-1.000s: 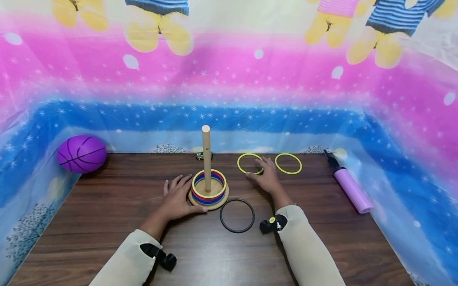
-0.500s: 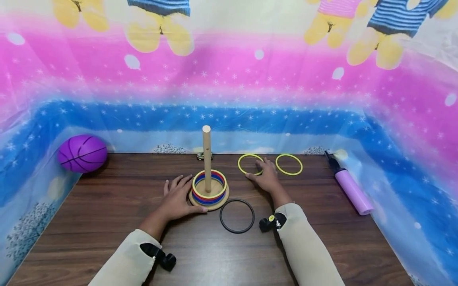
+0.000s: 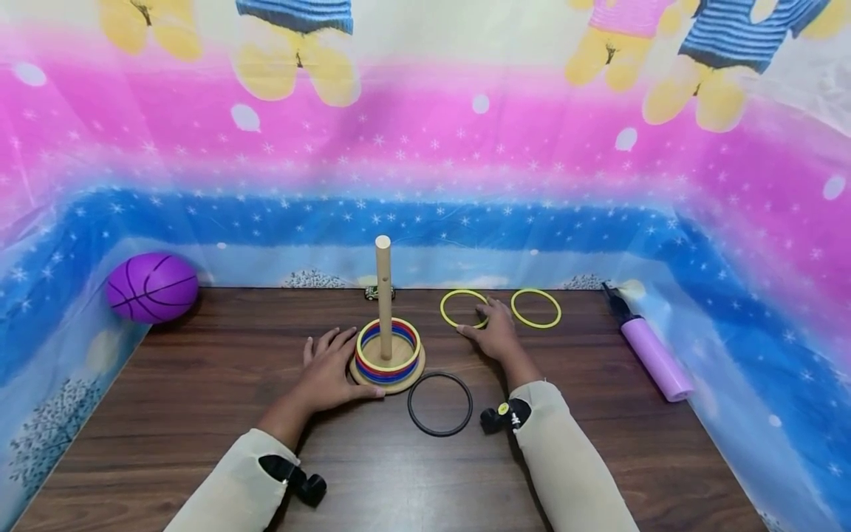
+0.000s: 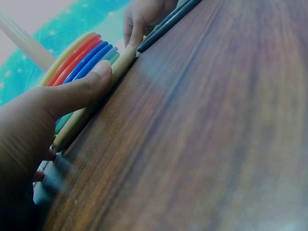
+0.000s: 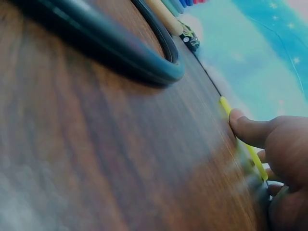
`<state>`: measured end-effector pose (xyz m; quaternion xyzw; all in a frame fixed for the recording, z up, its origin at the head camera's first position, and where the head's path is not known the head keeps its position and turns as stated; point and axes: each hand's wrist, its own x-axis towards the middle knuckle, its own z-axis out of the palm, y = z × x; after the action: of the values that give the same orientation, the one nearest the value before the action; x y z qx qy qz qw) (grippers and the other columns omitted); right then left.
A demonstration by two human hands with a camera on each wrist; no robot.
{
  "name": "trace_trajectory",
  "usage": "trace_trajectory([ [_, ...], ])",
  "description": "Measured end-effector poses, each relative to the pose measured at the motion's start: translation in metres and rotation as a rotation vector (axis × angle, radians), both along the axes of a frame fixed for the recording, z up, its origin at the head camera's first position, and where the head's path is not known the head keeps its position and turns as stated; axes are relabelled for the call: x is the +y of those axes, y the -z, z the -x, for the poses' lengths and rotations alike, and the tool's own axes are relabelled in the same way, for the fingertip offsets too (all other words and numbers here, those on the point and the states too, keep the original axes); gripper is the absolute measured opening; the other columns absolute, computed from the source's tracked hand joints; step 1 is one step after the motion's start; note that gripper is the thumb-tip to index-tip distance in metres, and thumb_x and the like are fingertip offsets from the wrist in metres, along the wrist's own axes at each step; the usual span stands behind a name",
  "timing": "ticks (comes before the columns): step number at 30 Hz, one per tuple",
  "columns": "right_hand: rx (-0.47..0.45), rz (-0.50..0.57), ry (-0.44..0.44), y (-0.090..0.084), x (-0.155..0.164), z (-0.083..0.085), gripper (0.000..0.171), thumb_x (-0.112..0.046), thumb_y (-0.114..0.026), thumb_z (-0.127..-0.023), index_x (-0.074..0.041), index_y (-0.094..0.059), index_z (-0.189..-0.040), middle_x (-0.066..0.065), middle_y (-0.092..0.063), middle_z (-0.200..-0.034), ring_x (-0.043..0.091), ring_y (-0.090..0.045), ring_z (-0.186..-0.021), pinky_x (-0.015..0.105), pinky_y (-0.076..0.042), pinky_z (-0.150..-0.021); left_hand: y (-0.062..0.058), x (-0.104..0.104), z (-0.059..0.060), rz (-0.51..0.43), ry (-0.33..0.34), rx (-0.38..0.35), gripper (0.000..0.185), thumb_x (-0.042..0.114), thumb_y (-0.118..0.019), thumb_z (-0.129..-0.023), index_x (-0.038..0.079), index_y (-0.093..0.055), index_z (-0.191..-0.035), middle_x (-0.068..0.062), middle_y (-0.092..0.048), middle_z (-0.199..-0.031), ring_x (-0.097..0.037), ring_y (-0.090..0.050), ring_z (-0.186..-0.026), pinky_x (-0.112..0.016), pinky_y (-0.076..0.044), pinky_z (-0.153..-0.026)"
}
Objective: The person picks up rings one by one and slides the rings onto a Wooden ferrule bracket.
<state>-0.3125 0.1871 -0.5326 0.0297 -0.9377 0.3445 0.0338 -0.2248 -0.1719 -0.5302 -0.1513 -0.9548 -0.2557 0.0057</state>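
Left hand (image 3: pixel 330 373) lies flat at 9 o'clock of the ring stand (image 3: pixel 388 367), fingers straight, thumb pressing the wooden base edge; it grips nothing; right hand (image 3: pixel 495 334) rests on the near yellow ring (image 3: pixel 465 308), at 2 o'clock of the stand, fingers low over its right arc; I cannot tell from the blurred wrist view whether they pinch it; since a second ago I log almost no change, both hands holding position; black ring (image 3: pixel 440 403) lies at 5 o'clock, untouched; so I judge the pickup only starting.
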Motion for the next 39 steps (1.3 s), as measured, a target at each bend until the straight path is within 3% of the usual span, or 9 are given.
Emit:
trace_trajectory([
  [14,0.046,0.183,0.004,-0.003,-0.002,-0.002,0.079,-0.030,-0.086,-0.097,0.008,-0.053,-0.157,0.022,-0.036,-0.175,0.045,-0.036,-0.163,0.061,-0.040,-0.129,-0.001,0.000,0.000,0.003,0.000,0.001,0.125,0.076,-0.087,-0.076,0.006,-0.042,-0.169,-0.020,-0.038,-0.176,-0.052,-0.022,-0.165,-0.082,-0.003,-0.128],
  [21,0.111,0.272,-0.045,-0.006,-0.003,-0.003,0.080,-0.031,-0.087,-0.097,0.009,-0.053,-0.157,0.019,-0.039,-0.175,0.043,-0.035,-0.164,0.064,-0.043,-0.125,-0.003,0.001,-0.001,0.007,0.000,-0.003,0.126,0.076,-0.087,-0.076,0.005,-0.041,-0.169,-0.020,-0.038,-0.176,-0.052,-0.022,-0.165,-0.082,-0.004,-0.128],
  [28,0.152,0.322,-0.037,-0.022,-0.008,-0.009,0.077,-0.031,-0.088,-0.096,0.004,-0.056,-0.156,0.011,-0.042,-0.175,0.038,-0.028,-0.167,0.065,-0.034,-0.131,-0.002,0.001,0.000,-0.005,0.001,0.004,0.124,0.076,-0.087,-0.076,0.006,-0.042,-0.169,-0.020,-0.038,-0.176,-0.052,-0.022,-0.165,-0.082,-0.003,-0.128],
  [39,0.232,0.367,-0.082,-0.054,-0.021,-0.022,0.074,-0.035,-0.091,-0.092,0.000,-0.064,-0.151,0.011,-0.049,-0.171,0.034,-0.038,-0.164,0.061,-0.038,-0.130,0.003,-0.001,0.001,-0.013,0.010,0.010,0.124,0.075,-0.088,-0.075,0.008,-0.042,-0.169,-0.020,-0.038,-0.176,-0.051,-0.022,-0.165,-0.082,-0.002,-0.128],
])
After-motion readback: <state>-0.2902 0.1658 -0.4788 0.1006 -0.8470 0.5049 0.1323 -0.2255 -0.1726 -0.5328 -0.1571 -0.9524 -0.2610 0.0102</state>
